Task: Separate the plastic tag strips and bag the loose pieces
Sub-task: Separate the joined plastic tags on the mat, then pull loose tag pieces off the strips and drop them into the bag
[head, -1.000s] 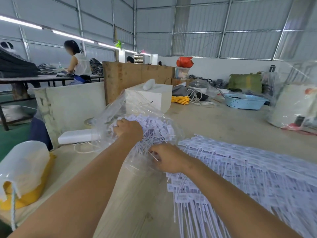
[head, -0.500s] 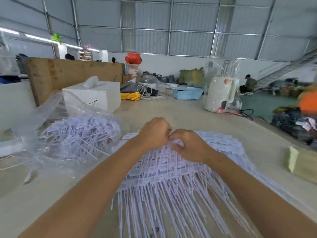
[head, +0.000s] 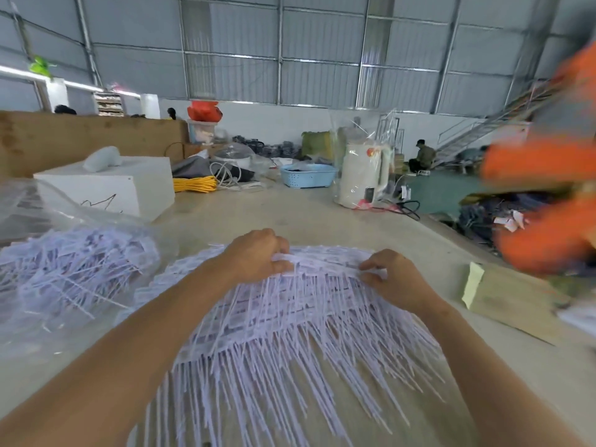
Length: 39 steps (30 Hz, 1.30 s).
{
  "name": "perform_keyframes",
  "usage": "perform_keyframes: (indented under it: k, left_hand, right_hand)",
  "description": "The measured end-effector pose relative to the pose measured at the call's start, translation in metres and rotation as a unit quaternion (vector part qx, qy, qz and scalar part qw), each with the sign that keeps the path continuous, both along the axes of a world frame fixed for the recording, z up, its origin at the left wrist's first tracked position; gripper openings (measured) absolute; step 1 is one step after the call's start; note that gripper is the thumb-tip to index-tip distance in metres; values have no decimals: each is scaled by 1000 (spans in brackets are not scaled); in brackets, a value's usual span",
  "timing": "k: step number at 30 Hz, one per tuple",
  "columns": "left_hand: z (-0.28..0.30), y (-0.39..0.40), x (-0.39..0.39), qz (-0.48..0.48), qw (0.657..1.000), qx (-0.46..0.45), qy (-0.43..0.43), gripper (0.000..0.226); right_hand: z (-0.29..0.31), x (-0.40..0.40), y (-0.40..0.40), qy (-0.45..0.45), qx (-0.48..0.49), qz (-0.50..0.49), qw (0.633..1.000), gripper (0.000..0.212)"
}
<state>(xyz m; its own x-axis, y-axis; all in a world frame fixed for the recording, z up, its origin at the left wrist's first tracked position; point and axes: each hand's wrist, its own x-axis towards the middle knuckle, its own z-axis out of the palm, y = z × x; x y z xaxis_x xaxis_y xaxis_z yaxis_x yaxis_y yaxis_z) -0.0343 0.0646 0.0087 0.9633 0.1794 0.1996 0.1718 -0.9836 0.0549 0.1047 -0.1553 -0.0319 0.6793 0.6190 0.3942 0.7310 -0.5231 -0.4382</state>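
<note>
Where the pile of tag strips (head: 290, 324) fans out across the surface (head: 322, 217), both hands work its far edge. Left hand (head: 258, 254): fingers curled, pinching the top strip. Right hand (head: 392, 279): fingers clamped on the same strip, well apart from the left. Clear bag (head: 64, 269) of loose pieces lies left of the pile.

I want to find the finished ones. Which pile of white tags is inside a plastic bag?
The jumbled pile on the left, inside the clear bag. The pile under the hands lies bare on the table.
</note>
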Motion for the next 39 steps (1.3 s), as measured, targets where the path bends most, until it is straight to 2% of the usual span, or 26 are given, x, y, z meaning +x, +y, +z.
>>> perform_keyframes:
  k: [6,9,11,13,16,19,21,26,30,33,35,36,38,39]
  left_hand:
    - [18,-11,-5,-39,997,-7,-65,28]
    - [28,-16,-6,-42,998,22,-41,25]
    - [30,-18,-7,-36,999,34,-4,25]
    - [30,-17,-9,-30,999,16,30,25]
    - [29,-13,-14,-23,996,-33,74,28]
    - [31,-12,-20,-16,995,-43,90,31]
    - [35,-10,-23,1,993,-53,108,34]
    - [45,-3,-27,56,967,-106,225,45]
    - [52,-4,-28,125,946,-93,283,51]
    - [56,-11,-29,137,938,-75,308,66]
    - [51,-21,-25,111,959,-32,260,77]
    - [47,-28,-20,82,974,-26,209,74]
    - [34,-45,-6,19,993,-77,90,58]
    - [28,-55,1,-6,991,-124,48,48]
  right_hand:
    - [7,0,-7,21,-34,19,999,25]
    - [8,0,-7,22,-87,17,996,27]
    - [10,-2,-6,33,-98,24,994,19]
    - [13,-5,-7,64,-81,35,994,10]
    - [20,-10,-9,85,-38,51,994,22]
    - [29,-14,-13,106,19,60,992,19]
    - [34,-18,-16,166,62,80,981,22]
    - [33,-23,-15,300,123,105,940,18]
    - [25,-26,-7,330,146,93,928,31]
    - [18,-27,1,338,159,67,925,29]
    - [15,-28,7,348,164,63,921,30]
    - [14,-29,9,353,164,64,919,31]
    - [16,-33,13,354,161,77,918,34]
    - [18,-34,14,350,159,83,919,34]
